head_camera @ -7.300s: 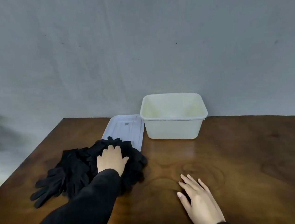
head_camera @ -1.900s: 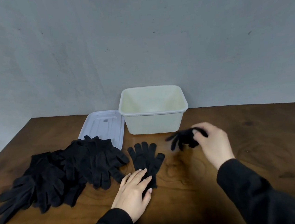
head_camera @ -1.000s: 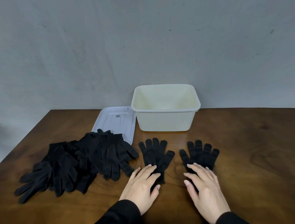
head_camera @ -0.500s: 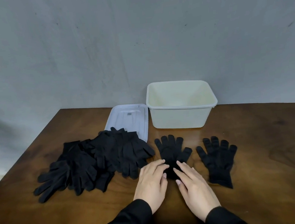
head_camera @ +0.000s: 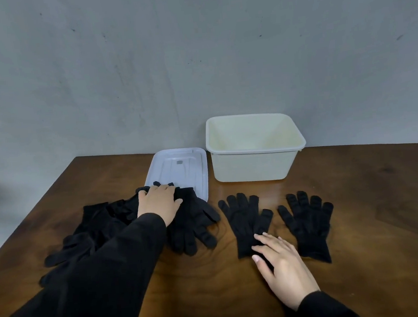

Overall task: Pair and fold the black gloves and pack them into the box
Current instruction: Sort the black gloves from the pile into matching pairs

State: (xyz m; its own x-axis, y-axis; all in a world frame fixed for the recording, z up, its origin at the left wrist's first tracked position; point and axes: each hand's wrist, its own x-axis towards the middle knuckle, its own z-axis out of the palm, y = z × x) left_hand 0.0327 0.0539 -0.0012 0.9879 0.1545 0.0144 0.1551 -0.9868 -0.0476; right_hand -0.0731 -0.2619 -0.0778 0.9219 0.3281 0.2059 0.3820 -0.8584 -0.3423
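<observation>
A heap of black gloves (head_camera: 103, 230) lies on the left of the wooden table (head_camera: 370, 194). My left hand (head_camera: 159, 203) is on the heap's far end, its fingers curled down into the top glove (head_camera: 195, 220). Two single black gloves lie flat side by side, fingers pointing away: the middle glove (head_camera: 246, 220) and the right glove (head_camera: 307, 223). My right hand (head_camera: 280, 266) rests flat with straight fingers on the middle glove's cuff. The cream plastic box (head_camera: 254, 167) stands open behind them, with nothing visible inside.
The box's white lid (head_camera: 178, 166) lies flat to the left of the box, with the heap's far edge overlapping its near end. A grey wall rises right behind the table. Bare wood shows on the table's right side.
My left hand left the middle glove and reached left onto the heap. My right hand stays on the middle glove's cuff. The view has shifted slightly.
</observation>
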